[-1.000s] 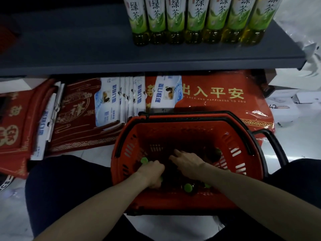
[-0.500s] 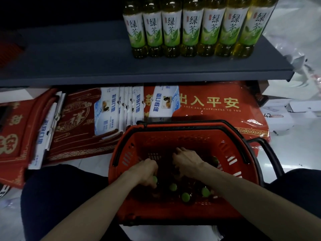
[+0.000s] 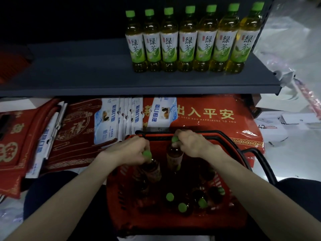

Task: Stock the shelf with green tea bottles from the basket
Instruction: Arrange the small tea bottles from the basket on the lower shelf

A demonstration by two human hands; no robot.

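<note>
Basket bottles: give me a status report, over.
Left hand grips left bottle at its cap; right hand grips right bottle likewise. Both over the red basket. Row of seven upright on the shelf; nothing blocking.

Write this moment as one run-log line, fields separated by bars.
left hand: holds left bottle | right hand: holds right bottle | basket: more bottles | shelf: seven bottles standing

Dim, murky foreground; floor (image 3: 295, 162) glare (right side); edges bowed, soft.
</note>
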